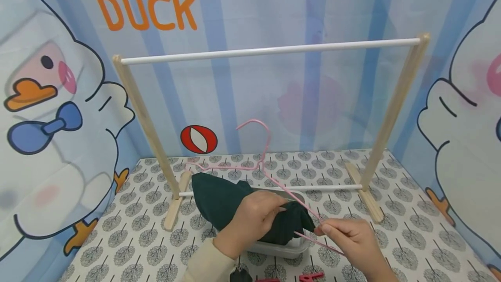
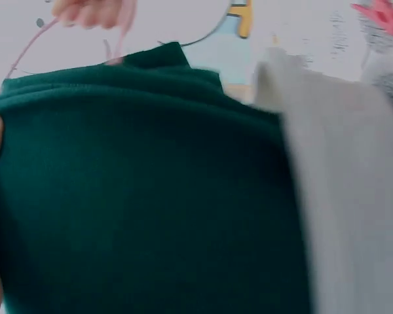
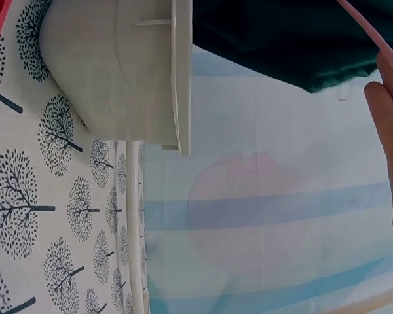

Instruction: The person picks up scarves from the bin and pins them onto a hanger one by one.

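Note:
A dark green cloth point(image 1: 221, 197) is draped over the pale plastic bin, and my left hand point(image 1: 250, 216) grips it near its middle. In the left wrist view the green cloth point(image 2: 144, 190) fills most of the picture, with a fold along its top. My right hand point(image 1: 350, 243) holds a pink wire hanger point(image 1: 267, 138) at its right corner. The hook points up and to the left. Part of the hanger's lower bar passes behind or through the cloth; which one I cannot tell. In the right wrist view the fingers point(image 3: 388, 121) meet the pink wire point(image 3: 367, 26).
The pale bin point(image 1: 278, 251) sits under the cloth. Behind it stands a wooden rack with a white top rail point(image 1: 270, 50) and a low crossbar point(image 1: 332, 187). Red clips point(image 1: 311, 276) and a small dark object point(image 1: 240, 276) lie at the near edge of the tree-patterned tablecloth point(image 1: 411, 247).

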A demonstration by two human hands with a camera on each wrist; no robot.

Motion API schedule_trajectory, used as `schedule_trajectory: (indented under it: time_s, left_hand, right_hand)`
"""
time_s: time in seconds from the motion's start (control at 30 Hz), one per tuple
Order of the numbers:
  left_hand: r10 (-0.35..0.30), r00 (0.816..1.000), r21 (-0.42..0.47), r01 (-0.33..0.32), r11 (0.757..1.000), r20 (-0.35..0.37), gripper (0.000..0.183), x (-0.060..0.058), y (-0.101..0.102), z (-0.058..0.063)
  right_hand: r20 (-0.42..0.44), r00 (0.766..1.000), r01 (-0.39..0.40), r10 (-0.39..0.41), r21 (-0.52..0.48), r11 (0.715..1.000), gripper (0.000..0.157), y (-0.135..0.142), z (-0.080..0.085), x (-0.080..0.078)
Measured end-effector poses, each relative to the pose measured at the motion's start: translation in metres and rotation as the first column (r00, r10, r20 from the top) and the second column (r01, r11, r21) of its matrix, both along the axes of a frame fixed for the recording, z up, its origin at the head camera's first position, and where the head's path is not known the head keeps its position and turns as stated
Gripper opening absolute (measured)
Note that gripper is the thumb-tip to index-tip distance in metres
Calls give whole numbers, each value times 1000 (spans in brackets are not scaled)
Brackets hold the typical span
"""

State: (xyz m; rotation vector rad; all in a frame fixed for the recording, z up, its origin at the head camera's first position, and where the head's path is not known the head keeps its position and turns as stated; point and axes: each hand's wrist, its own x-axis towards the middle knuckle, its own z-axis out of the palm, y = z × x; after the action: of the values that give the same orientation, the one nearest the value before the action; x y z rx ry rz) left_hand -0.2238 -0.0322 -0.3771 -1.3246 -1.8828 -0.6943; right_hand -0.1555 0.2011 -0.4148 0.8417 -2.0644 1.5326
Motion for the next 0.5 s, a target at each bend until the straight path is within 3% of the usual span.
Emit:
schedule_trajectory:
  time_s: [0.17, 0.27, 0.37, 0.43, 0.5]
  left_hand:
    - [71, 990, 66, -79, 995, 118, 4, -6, 0, 13]
    - [171, 974, 27, -177, 984, 152, 7, -8, 4, 17]
    - [298, 935, -147, -273, 951, 191, 11, -9, 10, 17]
    - [374, 909, -320, -305, 897, 184, 11, -12, 14, 17]
    - [411, 890, -466, -285, 838, 195, 12, -15, 18, 16]
  right_hand:
    - [-44, 999, 0, 1, 31, 1000, 28, -6, 4, 0]
    - [-57, 998, 30, -27, 40, 999, 28, -8, 7, -1]
    - [-47, 998, 48, -47, 40, 998, 26, -8, 11, -2]
    - [-49, 998, 44, -42, 33, 998, 26, -8, 12, -2]
    - [-46, 999, 25, -24, 13, 1000, 27, -8, 13, -3]
